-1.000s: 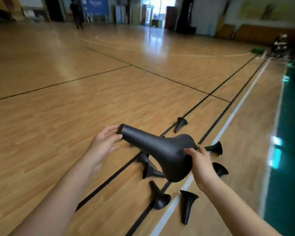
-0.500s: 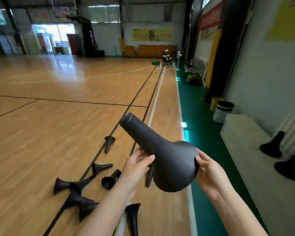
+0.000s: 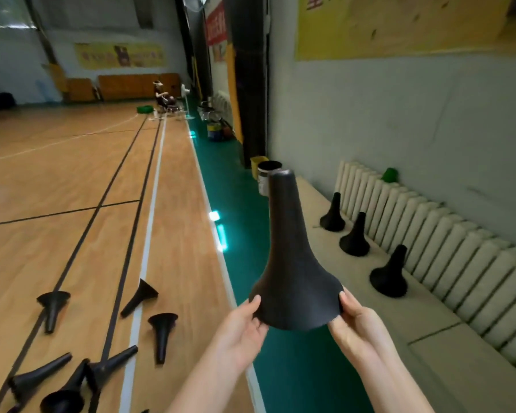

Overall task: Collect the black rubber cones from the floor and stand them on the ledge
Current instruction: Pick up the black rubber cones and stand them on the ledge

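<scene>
A person holds a black rubber cone [image 3: 292, 263] upright in both hands, wide base down and narrow neck up. It hangs in the air just off the front edge of the ledge [image 3: 429, 320], over the green floor strip [image 3: 245, 228] that runs along the ledge's foot, and it does not touch the ledge.

The left hand [image 3: 239, 329] has its grip closed on the base rim on the side away from the ledge, thumb on the outer surface and fingers curled beneath. The right hand [image 3: 356, 321] has the same closed grip on the rim on the side toward the ledge.

Three cones stand upright on the ledge in a row near its back edge, each apart from the next: a far cone [image 3: 332, 217], a middle cone [image 3: 355, 238] and a near cone [image 3: 389, 275]. A white radiator [image 3: 459, 263] runs along the wall behind the ledge.

Well apart from the ledge, across the green strip on the wooden floor [image 3: 72, 234], more cones lie tipped over. Three are scattered singly [image 3: 52, 308] [image 3: 139, 296] [image 3: 162, 332] and the others lie in a loose cluster [image 3: 72, 380]. A bucket [image 3: 267, 171] stands on the floor at the ledge's far end.
</scene>
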The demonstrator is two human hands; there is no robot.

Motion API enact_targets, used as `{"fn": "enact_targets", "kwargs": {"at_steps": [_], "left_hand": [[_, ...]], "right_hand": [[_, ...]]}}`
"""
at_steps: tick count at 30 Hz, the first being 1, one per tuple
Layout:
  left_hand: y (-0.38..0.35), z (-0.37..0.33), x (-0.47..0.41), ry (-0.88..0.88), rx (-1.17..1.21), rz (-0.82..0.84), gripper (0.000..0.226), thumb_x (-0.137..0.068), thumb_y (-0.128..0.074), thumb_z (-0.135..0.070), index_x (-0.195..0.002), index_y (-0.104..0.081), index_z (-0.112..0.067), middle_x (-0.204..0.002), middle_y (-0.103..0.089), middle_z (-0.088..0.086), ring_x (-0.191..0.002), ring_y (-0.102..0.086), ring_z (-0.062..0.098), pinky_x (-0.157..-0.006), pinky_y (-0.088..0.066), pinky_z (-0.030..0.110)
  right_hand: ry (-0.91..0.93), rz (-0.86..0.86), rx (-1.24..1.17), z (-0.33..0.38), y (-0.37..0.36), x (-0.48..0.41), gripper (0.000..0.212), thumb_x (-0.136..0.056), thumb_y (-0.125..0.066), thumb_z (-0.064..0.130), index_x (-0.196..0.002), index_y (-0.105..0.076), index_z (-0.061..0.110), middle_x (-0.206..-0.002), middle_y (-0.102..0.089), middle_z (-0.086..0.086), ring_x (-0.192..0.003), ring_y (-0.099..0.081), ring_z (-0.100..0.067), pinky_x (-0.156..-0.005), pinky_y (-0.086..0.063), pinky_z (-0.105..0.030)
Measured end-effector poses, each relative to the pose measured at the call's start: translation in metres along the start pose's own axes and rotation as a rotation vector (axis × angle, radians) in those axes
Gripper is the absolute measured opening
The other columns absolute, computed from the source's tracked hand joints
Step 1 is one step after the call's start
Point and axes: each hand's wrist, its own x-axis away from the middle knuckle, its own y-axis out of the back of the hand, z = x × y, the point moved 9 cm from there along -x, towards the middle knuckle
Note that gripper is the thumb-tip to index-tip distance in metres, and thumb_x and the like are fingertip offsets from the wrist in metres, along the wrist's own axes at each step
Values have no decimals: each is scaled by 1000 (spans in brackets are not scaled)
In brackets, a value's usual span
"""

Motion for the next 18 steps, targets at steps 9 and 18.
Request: {"fn": "enact_targets", "kwargs": {"at_steps": [9,18], "left_hand": [[-48,-33,-90,-188,-267,79,33,-92,-53,0,-122,-59,-12,-100,-74,3,-79,-72,14,-60,-57,24],[-89,-42,-170,-162,-631,157,51,-87,-66,-7,-134,-54,-22,-122,-66,4,-106,-64,25,-97,-49,45]], "right_hand": [[199,-271,566,68,48,-39,77,-85,-69,12,-149,-27,20,-145,-42,-12,-133,-42,-29,-101,-39,-44],[545,-423,585,138,25,-83,65,-93,-60,19,-149,-27,25,-149,-38,-16,-129,-46,-36,-100,-44,-50]]}}
